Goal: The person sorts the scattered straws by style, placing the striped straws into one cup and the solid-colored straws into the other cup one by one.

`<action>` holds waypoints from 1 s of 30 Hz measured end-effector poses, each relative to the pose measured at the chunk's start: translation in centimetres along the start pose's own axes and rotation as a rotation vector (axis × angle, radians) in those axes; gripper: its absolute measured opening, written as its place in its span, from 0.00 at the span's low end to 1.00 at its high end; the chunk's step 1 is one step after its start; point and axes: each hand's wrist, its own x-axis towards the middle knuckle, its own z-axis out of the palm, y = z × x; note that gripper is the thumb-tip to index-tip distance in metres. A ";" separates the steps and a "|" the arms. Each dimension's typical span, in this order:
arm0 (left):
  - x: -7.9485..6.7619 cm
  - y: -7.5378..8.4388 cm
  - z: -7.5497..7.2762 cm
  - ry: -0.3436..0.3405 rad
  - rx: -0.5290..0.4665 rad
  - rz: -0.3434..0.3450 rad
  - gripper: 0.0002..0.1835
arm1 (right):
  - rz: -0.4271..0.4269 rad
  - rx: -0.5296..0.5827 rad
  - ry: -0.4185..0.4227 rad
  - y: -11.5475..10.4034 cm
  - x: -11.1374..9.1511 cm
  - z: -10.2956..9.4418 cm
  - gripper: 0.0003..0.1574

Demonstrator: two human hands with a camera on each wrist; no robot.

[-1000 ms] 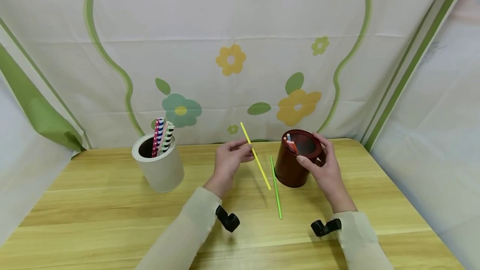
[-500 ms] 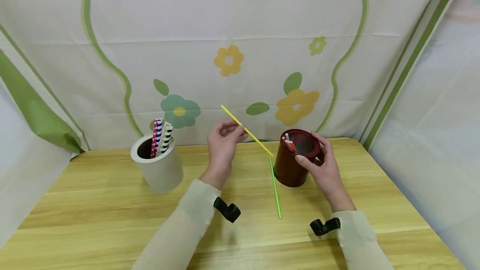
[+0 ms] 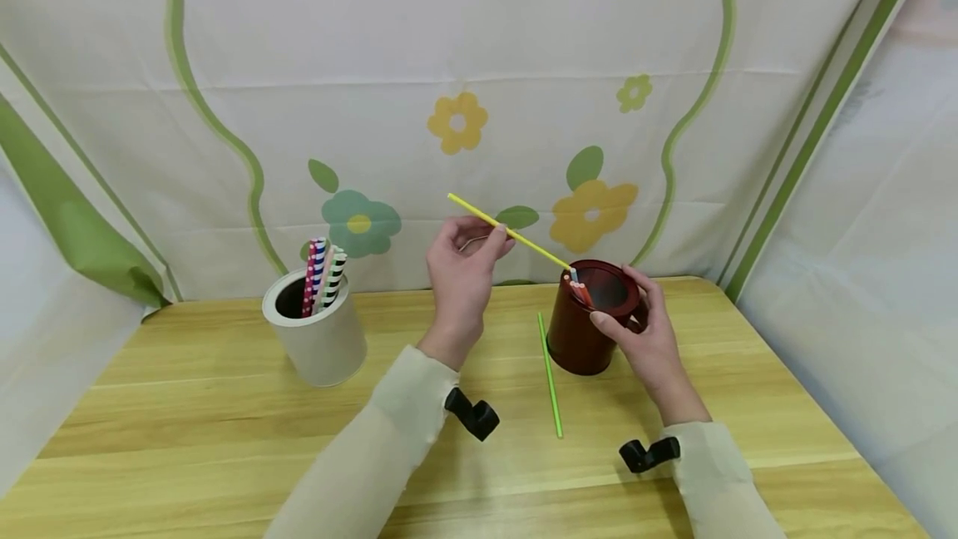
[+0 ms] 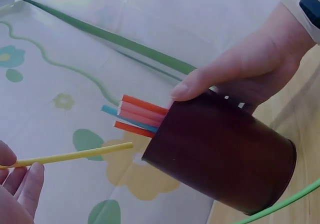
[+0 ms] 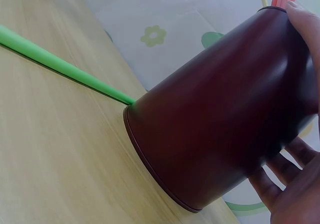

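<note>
My left hand (image 3: 462, 289) pinches a thin yellow straw (image 3: 537, 249) near its middle. The straw slants down to the right, its lower end right at the rim of a dark reddish-brown mug (image 3: 580, 339). In the left wrist view that end hangs a little short of the mug's mouth. Orange, pink and blue straws (image 4: 142, 115) poke out of the mug. Around the mug's handle side my right hand (image 3: 653, 343) grips it, thumb at the rim and fingers behind, partly hidden. On the wooden table, a green straw (image 3: 550, 377) lies beside the mug's base.
To the left stands a white cup (image 3: 318, 348) with several patterned paper straws (image 3: 323, 277), striped and dotted. A white curtain (image 3: 479, 40) with printed flowers hangs behind the table (image 3: 187, 422). Black wrist cameras (image 3: 471, 414) sit on both sleeves.
The yellow straw has tilted toward level and come up and right, its lower end now at the mug's rim. My right hand and the mug have stayed in place.
</note>
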 end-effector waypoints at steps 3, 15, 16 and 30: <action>-0.1 -0.6 0.6 -0.023 0.010 -0.011 0.11 | 0.003 -0.005 0.002 0.1 0.0 0.0 0.52; -0.2 -3.5 2.8 -0.204 0.254 -0.029 0.10 | -0.003 -0.001 0.007 0.2 0.2 -0.1 0.52; -0.2 -3.6 2.9 -0.220 0.285 -0.027 0.10 | -0.005 0.001 0.008 0.1 0.3 -0.1 0.52; -0.4 -5.0 2.8 -0.317 0.386 -0.071 0.08 | -0.009 0.004 0.012 0.0 0.1 0.0 0.52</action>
